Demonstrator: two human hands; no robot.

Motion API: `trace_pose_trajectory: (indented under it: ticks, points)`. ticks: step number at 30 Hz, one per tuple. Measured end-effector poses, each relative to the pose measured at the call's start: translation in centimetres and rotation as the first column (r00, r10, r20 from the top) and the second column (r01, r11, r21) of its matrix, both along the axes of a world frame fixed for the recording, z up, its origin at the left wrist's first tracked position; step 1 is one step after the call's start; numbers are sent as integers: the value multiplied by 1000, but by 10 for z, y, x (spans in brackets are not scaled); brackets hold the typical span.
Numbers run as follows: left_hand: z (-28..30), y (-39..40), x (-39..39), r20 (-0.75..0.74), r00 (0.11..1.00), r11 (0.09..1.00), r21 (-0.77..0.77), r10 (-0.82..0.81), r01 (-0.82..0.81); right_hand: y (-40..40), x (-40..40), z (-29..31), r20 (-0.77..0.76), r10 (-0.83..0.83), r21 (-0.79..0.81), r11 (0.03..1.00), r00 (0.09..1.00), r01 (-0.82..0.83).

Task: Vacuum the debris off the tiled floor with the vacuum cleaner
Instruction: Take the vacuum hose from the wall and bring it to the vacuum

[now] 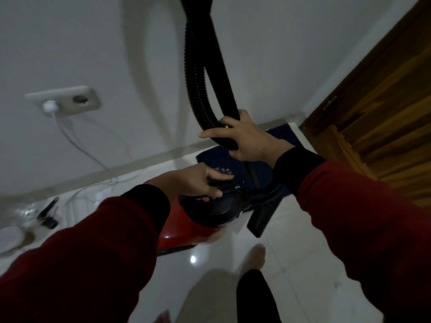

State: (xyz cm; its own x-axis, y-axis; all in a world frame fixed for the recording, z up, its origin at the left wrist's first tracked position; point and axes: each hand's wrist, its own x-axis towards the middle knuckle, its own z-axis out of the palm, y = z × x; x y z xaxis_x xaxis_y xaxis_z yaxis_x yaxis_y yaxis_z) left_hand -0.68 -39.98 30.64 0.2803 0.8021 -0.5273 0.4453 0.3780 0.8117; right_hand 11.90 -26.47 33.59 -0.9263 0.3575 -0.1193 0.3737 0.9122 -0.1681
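Left hand (200, 183) clamps the red canister vac's (205, 220) carry handle, lifted just above the tiled floor (291, 264), while right hand (247, 138) grips its corrugated hose (198, 73), apparently to reposition it.

The left hand (200, 183) grips the black top of the red vacuum cleaner (210, 213), while the right hand (245, 136) holds its ribbed black hose (198, 85) above the tiled floor (291, 264).

**Vacuum by the wall, between socket and door**

The vacuum cleaner (205, 215) sits on the tiled floor (291, 264) near the wall. Its hose (198, 89) rises above it. The wall socket (67, 101) lies left; the wooden door (377, 108) right; a mat (233, 164) behind.
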Motion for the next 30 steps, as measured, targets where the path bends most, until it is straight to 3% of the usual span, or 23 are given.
trace_pose_trajectory:
  ticks: [7,13,22,30]
  points:
    - [13,-133,2,-40,999,1000,-6,-19,19,-144,-3,7,120,36,6,999,992,-37]
    - [5,-251,13,-49,998,999,39,38,-36,-263,0,2,122,83,4,996,989,-84]
    - [-14,-479,63,-80,974,977,61,210,-206,-482,27,-37,-18,245,47,969,969,-244]
    - [-79,-670,69,-22,936,936,-36,350,-351,-655,18,-99,-74,337,8,941,939,-337]
